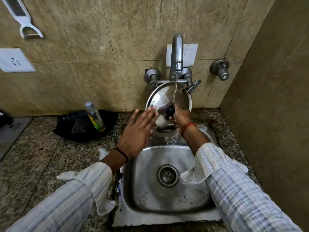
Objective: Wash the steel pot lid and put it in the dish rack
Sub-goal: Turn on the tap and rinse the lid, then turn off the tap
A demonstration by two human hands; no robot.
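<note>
**Lid under running water, over back edge of sink**

Head view. The round, polished steel pot lid with a black knob [167, 99] is held tilted, nearly on edge, above the rear rim of the square stainless steel sink [147, 181]. Its knob side faces the camera; the top edge leans back toward the curved chrome tap [176, 52] and the lower edge hangs just above the sink's back rim. As a disc it shows no long axis; the knob's axis points toward the viewer and slightly down.

A thin stream of water [174, 91] falls from the spout onto the lid's face near the knob, and runs off the lower edge into the basin.

Right hand [181, 118]: fingers curled in at the knob, thumb side against the lid's centre; it appears to grip the knob, though the fingertips are hidden behind the hand. A red thread sits on that wrist.

Left hand [138, 129]: fingers straight and together, laid flat against the lid's left face, tips reaching the left rim. White lather shows just beside them.

On the speckled granite table [41, 156] left of the sink: a clear plastic bottle with a grey cap [94, 117], standing in a black tray [70, 124].
</note>
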